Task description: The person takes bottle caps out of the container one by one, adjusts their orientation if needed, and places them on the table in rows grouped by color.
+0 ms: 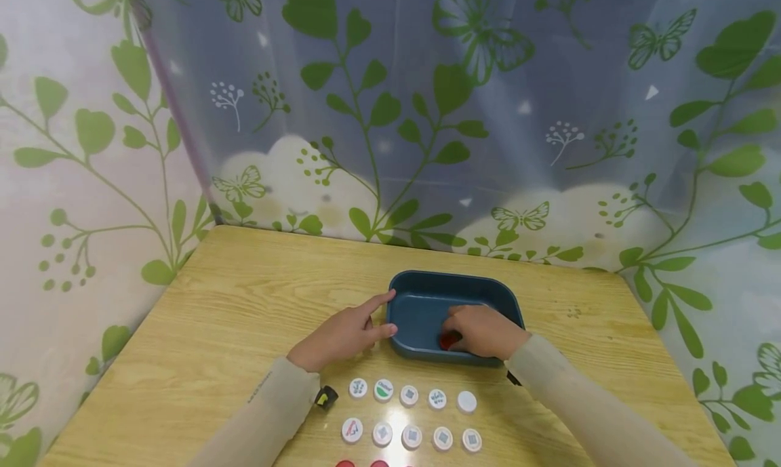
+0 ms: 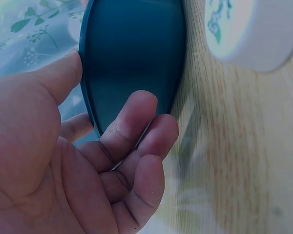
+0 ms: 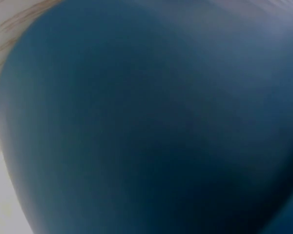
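Observation:
A dark blue-green plastic bin (image 1: 417,318) with rounded corners stands on the table. My left hand (image 1: 348,331) is at its left side, thumb and index fingertips at the rim; in the left wrist view the other fingers are loosely bent beside the bin wall (image 2: 132,58). Down inside the bin, near its front wall, my right hand (image 1: 485,331) grips a small red round piece (image 1: 449,340) that looks like a bottle cap. The right fingers partly hide it. Blurred bin wall (image 3: 112,107) fills most of the right wrist view, where the hand is out of sight.
Two rows of white bottle caps (image 1: 411,436), several with printed tops, lie in front of the bin. Red caps (image 1: 379,463) show at the bottom edge of the head view. A leaf-patterned curtain (image 1: 378,114) hangs behind the wooden table (image 1: 244,304) and along both sides.

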Tool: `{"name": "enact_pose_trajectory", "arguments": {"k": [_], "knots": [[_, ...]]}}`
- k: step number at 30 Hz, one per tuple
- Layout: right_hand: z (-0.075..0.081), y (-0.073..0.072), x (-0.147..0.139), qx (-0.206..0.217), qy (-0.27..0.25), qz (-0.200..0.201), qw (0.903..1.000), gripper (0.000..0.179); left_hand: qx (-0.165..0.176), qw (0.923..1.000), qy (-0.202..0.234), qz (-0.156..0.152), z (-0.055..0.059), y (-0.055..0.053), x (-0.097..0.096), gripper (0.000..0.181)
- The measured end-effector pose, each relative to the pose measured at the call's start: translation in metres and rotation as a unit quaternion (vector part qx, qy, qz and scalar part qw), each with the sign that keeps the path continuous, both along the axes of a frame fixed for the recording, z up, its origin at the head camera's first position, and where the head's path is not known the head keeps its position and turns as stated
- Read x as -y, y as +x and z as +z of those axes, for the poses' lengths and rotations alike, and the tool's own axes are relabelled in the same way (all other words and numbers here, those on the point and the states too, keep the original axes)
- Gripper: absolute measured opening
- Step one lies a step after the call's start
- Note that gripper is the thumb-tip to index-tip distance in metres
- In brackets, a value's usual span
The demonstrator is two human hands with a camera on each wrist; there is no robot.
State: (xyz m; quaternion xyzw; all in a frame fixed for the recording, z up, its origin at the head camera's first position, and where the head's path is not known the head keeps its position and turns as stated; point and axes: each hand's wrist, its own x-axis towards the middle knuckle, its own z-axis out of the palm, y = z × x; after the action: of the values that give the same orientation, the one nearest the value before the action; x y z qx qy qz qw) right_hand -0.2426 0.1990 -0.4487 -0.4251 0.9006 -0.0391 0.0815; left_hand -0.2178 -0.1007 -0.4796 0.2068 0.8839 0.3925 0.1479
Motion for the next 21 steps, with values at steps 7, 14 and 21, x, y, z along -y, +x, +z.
{"name": "enact_pose_trajectory", "arguments": {"k": [7, 14, 21], "knots": [[0.000, 0.000, 0.000, -0.002, -0.003, 0.002, 1.0000, 0.012, 0.001, 1.0000, -0.002, 0.001, 0.000, 0.001, 0.000, 0.077], [-0.004, 0.000, -0.001, -0.050, -0.008, 0.011, 0.9987, 0.015, 0.003, 1.0000, -0.002, 0.003, -0.001, 0.003, 0.000, 0.075], [0.019, 0.015, -0.002, -0.091, -0.121, -0.049, 0.9872, 0.042, 0.008, 0.9999, -0.001, 0.008, 0.000, 0.001, 0.000, 0.074]]}}
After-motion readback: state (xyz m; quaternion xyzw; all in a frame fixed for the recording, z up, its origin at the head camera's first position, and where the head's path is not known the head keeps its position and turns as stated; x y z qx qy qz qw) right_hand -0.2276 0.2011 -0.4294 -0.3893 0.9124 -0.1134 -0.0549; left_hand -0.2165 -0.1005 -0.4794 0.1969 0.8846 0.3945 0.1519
